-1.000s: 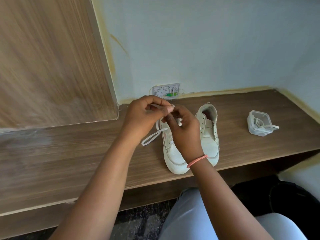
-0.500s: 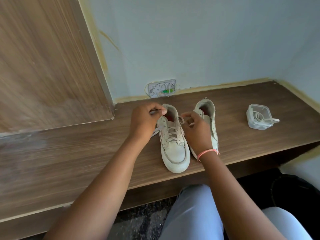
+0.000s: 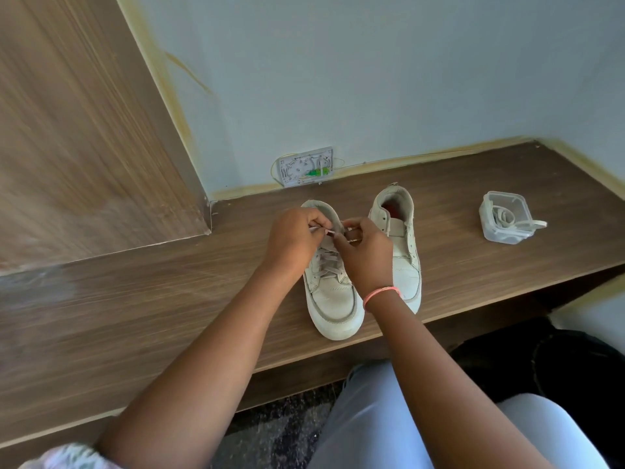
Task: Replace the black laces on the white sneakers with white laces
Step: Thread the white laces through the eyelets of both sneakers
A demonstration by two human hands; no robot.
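Two white sneakers stand side by side on the wooden shelf (image 3: 135,316), toes toward me. The left sneaker (image 3: 333,299) is threaded with a white lace (image 3: 326,262) across its eyelets. The right sneaker (image 3: 402,252) shows no lace. Over the left sneaker's opening, my left hand (image 3: 292,238) pinches one lace end and my right hand (image 3: 363,252), with a pink band at the wrist, pinches the other. The two hands nearly touch. The top eyelets are hidden behind my fingers.
A small clear plastic box (image 3: 505,221) with a coiled white lace in it sits on the shelf at the right, one end hanging over its rim. A white wall socket plate (image 3: 306,166) sits behind the sneakers. My knees are below the shelf's front edge.
My hands came down from above the sneaker, spread apart on the lace ends, then came together over the shoe's opening. The loose lace loop at the left is gone.
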